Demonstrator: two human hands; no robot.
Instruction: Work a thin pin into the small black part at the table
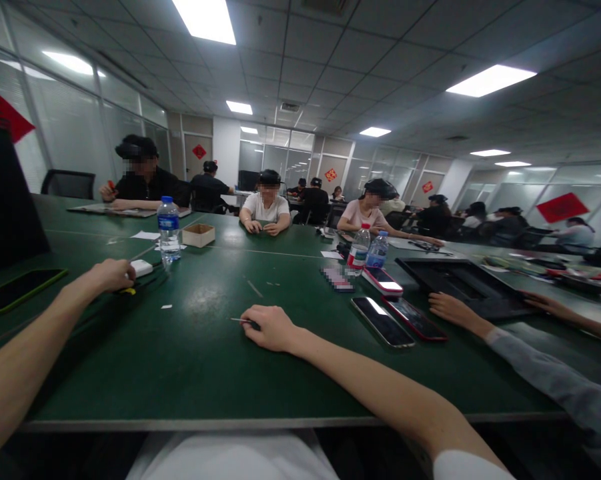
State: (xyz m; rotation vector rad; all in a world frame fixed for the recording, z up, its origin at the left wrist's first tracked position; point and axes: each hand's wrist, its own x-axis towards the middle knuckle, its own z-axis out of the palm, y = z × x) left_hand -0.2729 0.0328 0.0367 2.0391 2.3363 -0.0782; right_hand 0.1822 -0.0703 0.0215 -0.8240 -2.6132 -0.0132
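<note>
My left hand reaches to the left side of the green table. Its fingers are curled beside a white block-shaped device, and a small yellow piece pokes out below them. What they grip is hidden. Dark cables lie close by. At the middle of the table, my right hand rests with its fingers closed on a thin pale stick, whose tip points left. A small white scrap lies between the two hands.
A water bottle and an open box stand behind my left hand. A green-edged phone lies far left. Several phones, including a silver-edged one, lie to the right. Beside them, another person's hands hold a black tray-like frame.
</note>
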